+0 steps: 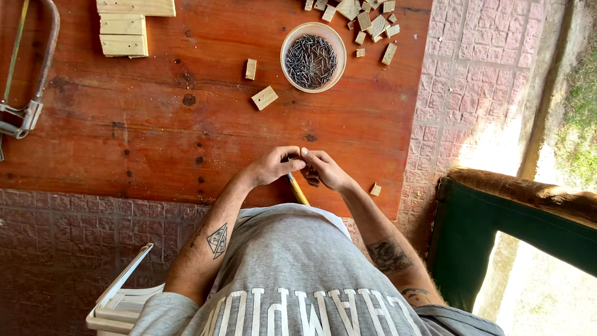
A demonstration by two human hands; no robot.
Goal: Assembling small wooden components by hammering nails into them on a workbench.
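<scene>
I see both forearms reaching forward from a grey shirt (292,274), elbows apart and wrists angled inward so the hands meet over the near edge of the red-brown wooden table (155,124). My left hand (272,165) is curled, thumb and forefinger pinched together where they touch the other hand; what sits in that pinch is too small to tell. My right hand (324,170) is also curled, fingertips bent down and pressed against the left fingertips; whether it clamps anything I cannot tell. A yellow wooden handle (298,190) slants out from under the two hands toward the shirt, its upper end hidden by them, so I cannot tell which hand grips it.

Just to the right of the hands, at the table's near edge, lies one small wood block (375,189). Farther across the table from the hands sits a flat wood block (265,98), and beyond that another small upright block (250,68). Right of these stands a round bowl (313,56) filled with dark nails. Past the bowl, at the table's far edge, lies a scatter of wood offcuts (370,22). Far to the left of the bowl are stacked wooden slats (127,28), and at the table's left edge lies a metal saw frame (28,93). A white plastic chair (121,302) shows beside my left elbow.
</scene>
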